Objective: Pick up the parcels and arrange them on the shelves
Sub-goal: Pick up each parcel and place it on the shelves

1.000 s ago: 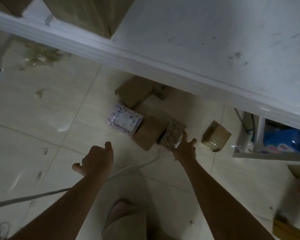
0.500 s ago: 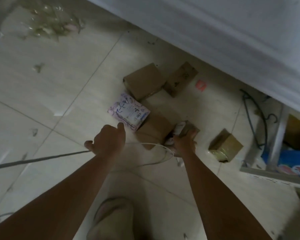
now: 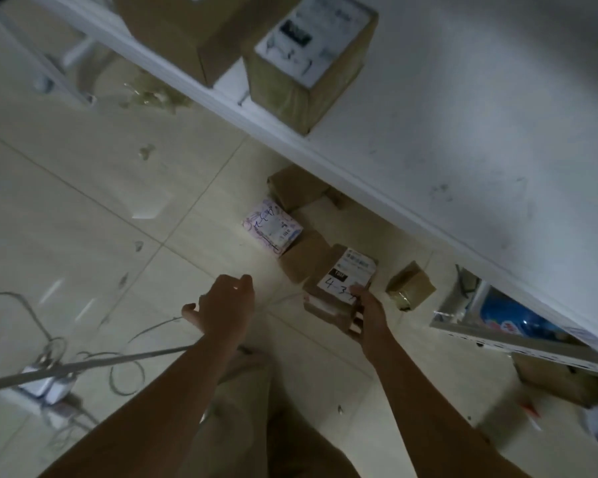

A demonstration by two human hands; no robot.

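My right hand [image 3: 368, 313] grips a small brown parcel [image 3: 339, 284] with a white label marked 4-3, lifted a little off the tiled floor. My left hand [image 3: 227, 303] hovers to its left with loosely curled fingers and holds nothing. On the floor beyond lie a pink patterned parcel [image 3: 272, 230], a plain brown box [image 3: 304, 260], another brown box [image 3: 296, 188] partly under the shelf, and a small taped box [image 3: 411, 285] to the right. The white shelf [image 3: 463, 132] runs across the upper right and carries two cardboard parcels [image 3: 308, 60].
Cables and a power strip [image 3: 45, 388] lie on the floor at the left. A lower shelf [image 3: 518, 339] at the right holds a blue package [image 3: 511, 319], with a cardboard box [image 3: 567, 381] below it. My legs show at the bottom centre.
My right hand has closed on the labelled parcel and raised it from the floor, label now facing up. The view tilted up, bringing the shelf top and its parcels into sight.
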